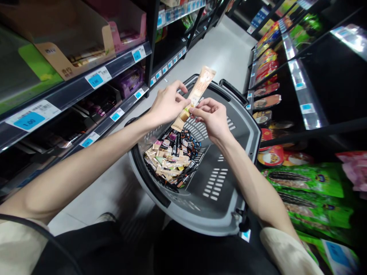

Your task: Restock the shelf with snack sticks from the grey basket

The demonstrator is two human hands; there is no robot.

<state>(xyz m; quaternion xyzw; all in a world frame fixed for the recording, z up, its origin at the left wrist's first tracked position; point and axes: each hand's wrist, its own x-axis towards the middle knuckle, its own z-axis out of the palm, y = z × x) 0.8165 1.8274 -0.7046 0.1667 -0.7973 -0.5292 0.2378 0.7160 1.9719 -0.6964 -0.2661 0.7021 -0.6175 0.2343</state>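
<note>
Between my hands, above a grey shopping basket [189, 225], is a long beige snack packet [200, 86] with reddish print and a picture near its lower end. My left hand [169, 102] pinches its middle from the left, thumb and fingers closed. From the right, my right hand [212, 116] grips the same packet, thumb and index finger at its edge, the other fingers curled. Beneath them, a pile of small snack packets [174, 156], beige and black with some pink and green ones, lies in the left part of the basket.
To the left stands a shelf [120, 63] with open snack cartons [83, 53] and price tags [98, 77]. On the right, another shelf [301, 88] holds green bags [306, 179] and red-lidded tubs [271, 156]. A pale floor aisle [226, 46] runs between them.
</note>
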